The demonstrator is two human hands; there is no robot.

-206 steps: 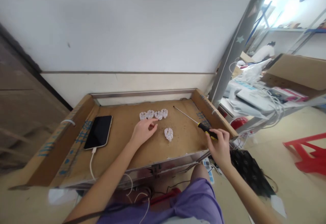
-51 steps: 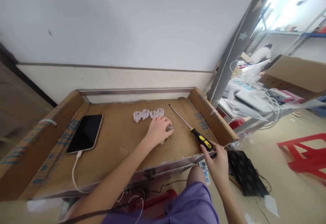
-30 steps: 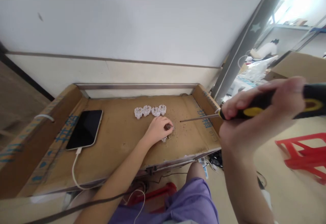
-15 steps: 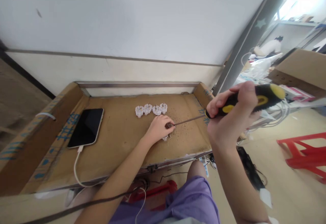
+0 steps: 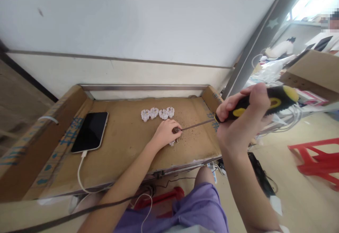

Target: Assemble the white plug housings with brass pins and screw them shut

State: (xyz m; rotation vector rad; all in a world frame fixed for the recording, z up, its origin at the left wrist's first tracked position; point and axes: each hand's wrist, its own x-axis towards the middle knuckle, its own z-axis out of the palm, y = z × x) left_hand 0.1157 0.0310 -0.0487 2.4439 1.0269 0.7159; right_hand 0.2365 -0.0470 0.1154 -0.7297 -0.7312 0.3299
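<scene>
My right hand (image 5: 242, 114) is wrapped round the black and yellow handle of a screwdriver (image 5: 197, 124). The shaft slants down to the left, and its tip meets my left hand (image 5: 166, 133). My left hand is closed on a small clear plug insert (image 5: 172, 143), pressed on the cardboard. Most of that piece is hidden under the fingers; a bit of clear plastic and a metal pin show below them. Just beyond stand several similar clear plastic plug inserts (image 5: 154, 112) in a row, metal pins pointing up.
Cardboard (image 5: 119, 127) lines the bench, with raised sides. Dark specks lie right of my left hand. A phone (image 5: 90, 132) on a white cable lies at left. A red stool (image 5: 317, 158) stands at right. Other people (image 5: 283, 47) are in the background.
Both hands and the screwdriver hold nearly the same place; the view has shifted slightly. Another person has come into view at the far right edge.
</scene>
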